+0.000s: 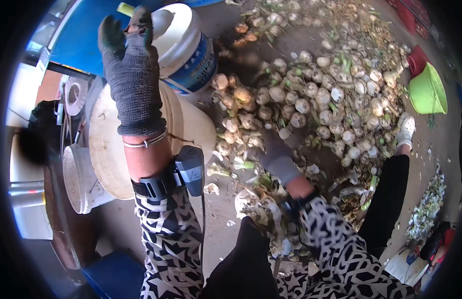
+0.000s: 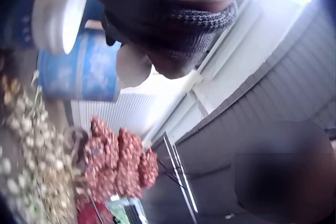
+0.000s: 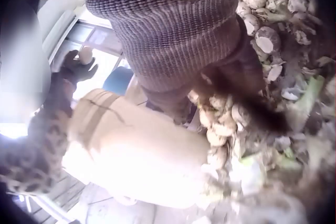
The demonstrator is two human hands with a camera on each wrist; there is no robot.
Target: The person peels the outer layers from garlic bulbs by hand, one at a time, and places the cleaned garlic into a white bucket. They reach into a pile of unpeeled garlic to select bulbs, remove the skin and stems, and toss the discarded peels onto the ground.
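Note:
The raised left hand (image 1: 133, 74), in a grey knit glove, holds a smooth pale bulb (image 1: 162, 22) by the white paint bucket (image 1: 183, 45). That bulb (image 2: 133, 65) also shows beside the glove in the left wrist view, and between spread fingers in the right wrist view. Low over the near side of the heap of round bulbs (image 1: 323, 95) is the gloved right hand (image 1: 279, 158), blurred. Its fingers point down among bulbs and leaf scraps in the right wrist view; whether they grip anything cannot be told.
A large cream tub (image 1: 109, 142) stands below the left forearm, with a smaller white bucket (image 1: 79, 179) beside it. Leaf trimmings (image 1: 270, 214) lie near the knees. A green basin (image 1: 427, 89) is at the right. Red net sacks (image 2: 123, 155) stand beyond the heap.

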